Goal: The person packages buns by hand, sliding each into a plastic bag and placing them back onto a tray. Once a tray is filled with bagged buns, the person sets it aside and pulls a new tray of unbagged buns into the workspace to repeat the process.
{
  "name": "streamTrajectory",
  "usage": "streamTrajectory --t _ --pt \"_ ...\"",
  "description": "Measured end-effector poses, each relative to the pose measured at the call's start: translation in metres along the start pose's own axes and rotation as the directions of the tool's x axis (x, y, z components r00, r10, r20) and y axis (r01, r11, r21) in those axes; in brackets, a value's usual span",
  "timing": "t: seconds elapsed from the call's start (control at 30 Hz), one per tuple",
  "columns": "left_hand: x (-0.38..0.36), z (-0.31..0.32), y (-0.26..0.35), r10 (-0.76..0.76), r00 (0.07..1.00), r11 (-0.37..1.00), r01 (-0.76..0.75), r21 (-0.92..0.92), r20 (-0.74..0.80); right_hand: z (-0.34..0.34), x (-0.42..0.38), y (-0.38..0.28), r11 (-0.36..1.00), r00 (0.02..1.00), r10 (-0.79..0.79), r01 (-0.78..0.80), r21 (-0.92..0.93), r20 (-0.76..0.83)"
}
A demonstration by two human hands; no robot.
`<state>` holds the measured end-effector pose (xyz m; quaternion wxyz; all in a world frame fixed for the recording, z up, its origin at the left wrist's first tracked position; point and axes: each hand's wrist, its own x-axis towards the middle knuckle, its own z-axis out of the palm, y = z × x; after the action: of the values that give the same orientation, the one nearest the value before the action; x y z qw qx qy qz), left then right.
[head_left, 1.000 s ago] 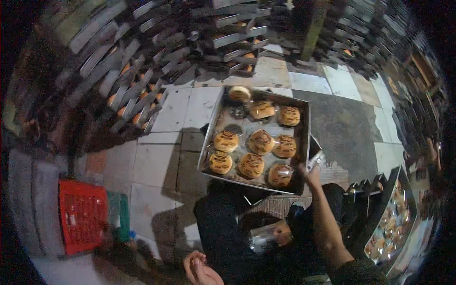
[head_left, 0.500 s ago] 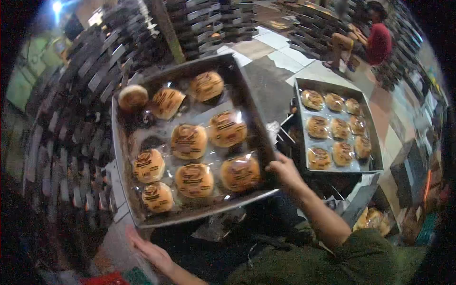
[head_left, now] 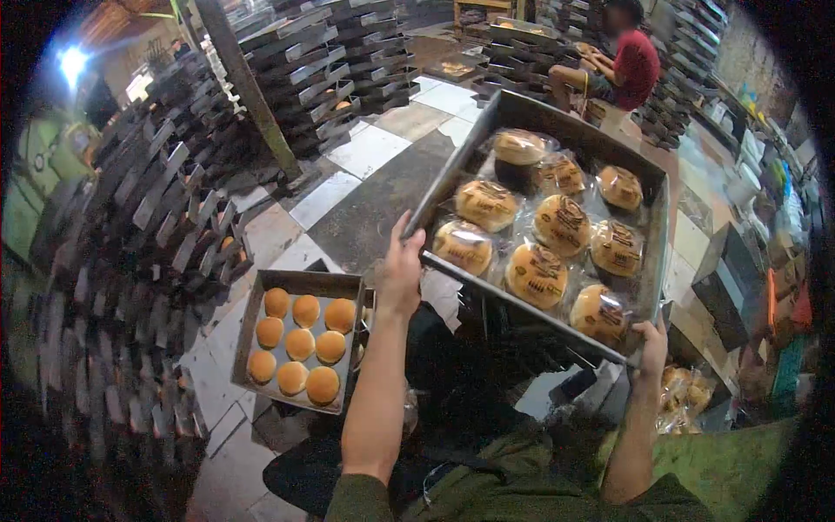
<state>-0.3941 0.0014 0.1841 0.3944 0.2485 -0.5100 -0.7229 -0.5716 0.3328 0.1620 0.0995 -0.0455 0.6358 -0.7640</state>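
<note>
— While the stacked racks (head_left: 156, 183) fill the far left, what lies on the floor beside them?

— A smaller tray (head_left: 252, 339) sits on the tiles, holding nine bare, unwrapped buns (head_left: 300, 344) in three rows.

— And the left hand?

— The left hand (head_left: 402, 274) rises just right of that floor tray, its fingers curled around the near left corner of the big metal tray (head_left: 487, 117), thumb side against the rim. It is closed on the tray's edge.

— Where is that big tray?

— Held up in the air in front of the person, tilted, its far end higher, well above the floor. Inside lie wrapped buns (head_left: 537, 274) in clear plastic with dark print, eight that I can count.

— The right hand?

— The right hand (head_left: 651, 348) grips the near right corner of the same tray, fingers hooked over the rim.

— Anything further right?

— A bag of packed buns (head_left: 683, 400) shows just below that hand. At the top right, another person in a red shirt (head_left: 639, 61) sits among more racks.
</note>
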Motion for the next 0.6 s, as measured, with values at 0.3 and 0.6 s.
streamTrajectory --t 0.3,0.6 --pt "-0.161 -0.119 -0.049 -0.001 0.884 0.976 0.103 0.191 -0.468 -0.008 0.049 0.061 0.994 0.993 -0.013 -0.001 -0.112 -0.117" --pt "-0.268 -0.169 -0.079 -0.080 0.694 0.995 0.103 -0.012 -0.716 -0.011 0.042 0.076 0.976 0.982 -0.054 0.013 -0.218 -0.182"
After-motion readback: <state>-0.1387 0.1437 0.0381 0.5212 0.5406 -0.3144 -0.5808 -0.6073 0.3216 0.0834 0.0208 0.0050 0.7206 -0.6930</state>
